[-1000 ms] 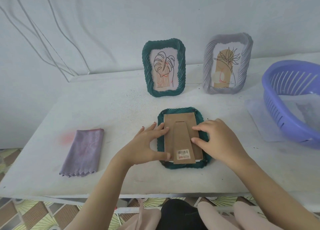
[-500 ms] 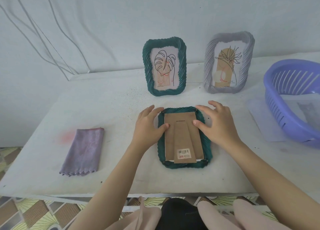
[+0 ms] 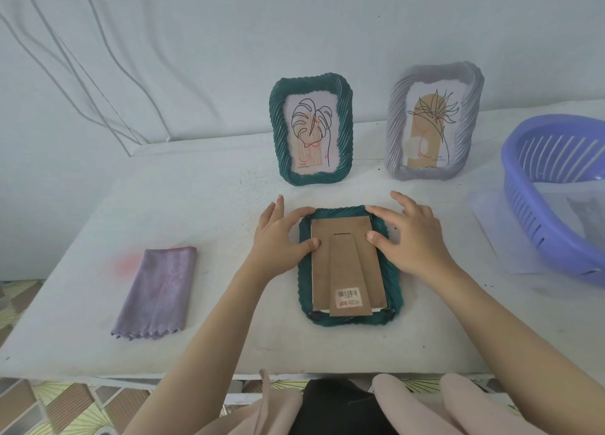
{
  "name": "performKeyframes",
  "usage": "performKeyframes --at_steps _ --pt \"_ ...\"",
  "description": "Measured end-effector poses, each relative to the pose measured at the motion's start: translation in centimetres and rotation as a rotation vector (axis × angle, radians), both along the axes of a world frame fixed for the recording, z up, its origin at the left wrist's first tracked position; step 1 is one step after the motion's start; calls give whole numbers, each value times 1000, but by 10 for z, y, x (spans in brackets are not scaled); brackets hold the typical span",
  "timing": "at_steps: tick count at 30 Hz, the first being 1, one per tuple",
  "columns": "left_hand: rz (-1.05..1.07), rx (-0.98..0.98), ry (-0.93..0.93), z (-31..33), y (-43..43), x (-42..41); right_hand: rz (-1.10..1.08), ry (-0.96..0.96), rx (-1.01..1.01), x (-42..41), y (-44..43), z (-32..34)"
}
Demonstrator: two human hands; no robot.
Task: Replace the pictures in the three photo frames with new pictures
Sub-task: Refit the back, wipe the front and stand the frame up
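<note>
We see a long white table standing against a pale, plain wall, down which thin grey cables run to the table's far left corner. On the left part of the table lies a folded purple cloth with a zigzag-cut near edge, flat and well apart from everything else; just beside its far left corner there is a faint pink smear on the surface. At the right edge stands a round lilac plastic basket with slotted walls (what lies inside is too blurred to tell). A translucent plastic sheet lies on the table beside it. Below the near edge, patterned floor tiles show.
</note>
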State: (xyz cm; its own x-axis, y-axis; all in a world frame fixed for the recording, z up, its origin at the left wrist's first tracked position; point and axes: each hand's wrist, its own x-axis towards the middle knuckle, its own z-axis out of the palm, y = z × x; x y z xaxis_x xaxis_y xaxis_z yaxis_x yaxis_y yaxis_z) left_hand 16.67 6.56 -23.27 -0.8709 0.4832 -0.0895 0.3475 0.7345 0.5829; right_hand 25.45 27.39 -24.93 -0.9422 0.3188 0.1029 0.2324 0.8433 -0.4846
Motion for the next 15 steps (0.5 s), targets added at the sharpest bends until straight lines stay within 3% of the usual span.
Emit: performKeyframes --at_steps 15 --pt "24 7 -112 7 3 -1 46 -50 -12 -3 3 8"
